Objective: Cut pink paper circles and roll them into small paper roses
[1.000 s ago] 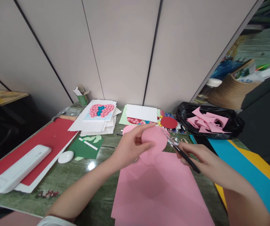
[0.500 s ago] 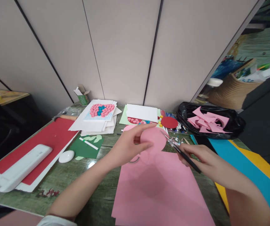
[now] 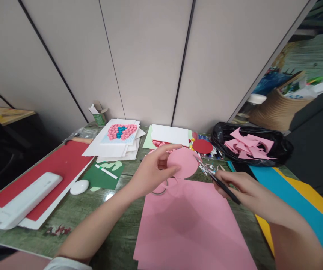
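My left hand (image 3: 157,167) pinches a round pink paper disc (image 3: 186,163) between thumb and fingers, above the table. In my right hand (image 3: 233,185) is a pair of black-handled scissors (image 3: 222,185), its blades pointing up and left at the disc's right edge. Whether the blades touch the paper at this instant is hard to tell. A thin curl of pink paper (image 3: 173,187) hangs below the disc. Beneath both hands lies a large pink sheet (image 3: 192,228). A grey ring-like shape shows partly under my left hand.
A black plastic bag (image 3: 219,135) with pink scraps (image 3: 250,144) sits at the back right, blue (image 3: 291,204) and yellow sheets beside it. At left are a white laminator-like device (image 3: 27,200), red paper (image 3: 74,157), a white mouse (image 3: 79,186) and a stack of papers with a heart picture (image 3: 122,132).
The pink disc has turned and tilted slightly in my left hand, its fingers shifting a little. My right hand with the scissors stays nearly in place.
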`<state>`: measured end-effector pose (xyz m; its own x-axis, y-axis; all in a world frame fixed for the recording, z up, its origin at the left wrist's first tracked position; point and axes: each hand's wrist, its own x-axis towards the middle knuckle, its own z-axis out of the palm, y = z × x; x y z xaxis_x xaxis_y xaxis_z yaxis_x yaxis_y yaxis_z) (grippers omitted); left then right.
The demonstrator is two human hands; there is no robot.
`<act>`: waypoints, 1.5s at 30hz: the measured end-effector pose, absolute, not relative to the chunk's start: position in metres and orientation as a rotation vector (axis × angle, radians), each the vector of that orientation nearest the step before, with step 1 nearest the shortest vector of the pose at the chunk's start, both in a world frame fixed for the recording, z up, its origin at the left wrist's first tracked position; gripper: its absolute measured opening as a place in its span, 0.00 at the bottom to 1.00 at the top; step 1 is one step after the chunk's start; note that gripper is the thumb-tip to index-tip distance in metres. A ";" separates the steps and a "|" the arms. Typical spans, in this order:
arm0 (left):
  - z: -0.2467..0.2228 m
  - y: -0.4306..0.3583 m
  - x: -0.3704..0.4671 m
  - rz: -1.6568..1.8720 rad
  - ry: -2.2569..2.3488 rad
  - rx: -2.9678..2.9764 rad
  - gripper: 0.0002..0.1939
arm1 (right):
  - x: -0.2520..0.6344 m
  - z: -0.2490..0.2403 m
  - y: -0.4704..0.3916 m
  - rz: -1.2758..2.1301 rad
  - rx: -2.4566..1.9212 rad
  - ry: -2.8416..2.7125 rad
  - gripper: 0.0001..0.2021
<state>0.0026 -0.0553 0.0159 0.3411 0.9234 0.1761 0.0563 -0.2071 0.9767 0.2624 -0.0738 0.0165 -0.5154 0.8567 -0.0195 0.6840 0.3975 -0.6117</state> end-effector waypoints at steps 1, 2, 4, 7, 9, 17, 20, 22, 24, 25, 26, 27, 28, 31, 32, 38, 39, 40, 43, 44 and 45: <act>0.016 -0.055 0.003 1.048 0.911 1.557 0.24 | 0.263 0.017 -0.074 0.819 -1.344 -2.361 0.11; 0.016 -0.056 0.003 1.052 0.909 1.557 0.24 | 0.263 0.017 -0.074 0.817 -1.343 -2.359 0.11; 0.015 -0.056 0.002 1.056 0.913 1.558 0.23 | 0.263 0.017 -0.074 0.816 -1.344 -2.354 0.11; 0.014 -0.056 0.002 1.052 0.920 1.574 0.23 | 0.263 0.017 -0.074 0.825 -1.341 -2.348 0.11; 0.014 -0.056 0.001 1.045 0.934 1.596 0.23 | 0.263 0.017 -0.074 0.835 -1.335 -2.357 0.11; 0.014 -0.053 -0.003 0.992 0.932 1.679 0.22 | 0.265 0.020 -0.075 0.892 -1.347 -2.373 0.12; 0.013 -0.054 -0.002 0.949 0.915 1.658 0.22 | 0.262 0.021 -0.076 0.907 -1.371 -2.348 0.10; 0.012 -0.055 -0.001 0.920 0.887 1.655 0.22 | 0.260 0.021 -0.076 0.931 -1.381 -2.335 0.10; 0.012 -0.056 0.000 0.890 0.881 1.670 0.22 | 0.258 0.021 -0.076 0.958 -1.386 -2.327 0.09; 0.012 -0.056 0.000 0.878 0.889 1.678 0.22 | 0.257 0.021 -0.076 0.965 -1.389 -2.322 0.08; 0.012 -0.056 0.001 0.868 0.899 1.685 0.22 | 0.257 0.020 -0.076 0.967 -1.392 -2.318 0.08; 0.012 -0.055 0.001 0.862 0.907 1.688 0.22 | 0.257 0.020 -0.076 0.964 -1.397 -2.315 0.08; 0.012 -0.055 0.001 0.861 0.910 1.688 0.22 | 0.257 0.020 -0.076 0.959 -1.402 -2.315 0.07; 0.013 -0.056 0.000 0.866 0.899 1.686 0.23 | 0.258 0.020 -0.077 0.946 -1.413 -2.341 0.08; 0.013 -0.056 0.000 0.869 0.898 1.691 0.23 | 0.258 0.020 -0.077 0.942 -1.414 -2.351 0.08; 0.016 -0.057 -0.002 0.883 0.922 1.735 0.23 | 0.260 0.022 -0.077 0.929 -1.399 -2.362 0.09; 0.016 -0.057 -0.002 0.880 0.932 1.739 0.23 | 0.260 0.022 -0.077 0.928 -1.392 -2.365 0.09; 0.016 -0.057 -0.002 0.876 0.941 1.743 0.23 | 0.260 0.022 -0.077 0.924 -1.385 -2.370 0.10; 0.017 -0.057 -0.003 0.884 0.958 1.753 0.23 | 0.261 0.022 -0.077 0.911 -1.369 -2.397 0.11; 0.017 -0.057 -0.003 0.885 0.965 1.757 0.23 | 0.261 0.022 -0.077 0.906 -1.367 -2.407 0.11; 0.018 -0.057 -0.004 0.883 0.975 1.760 0.23 | 0.262 0.022 -0.077 0.900 -1.364 -2.412 0.11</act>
<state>-0.0040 -0.0571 0.0175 0.4316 0.8892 0.1515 0.2382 -0.2744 0.9317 0.2616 -0.0773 0.0219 -0.5414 0.8350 -0.0979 0.6950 0.3790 -0.6110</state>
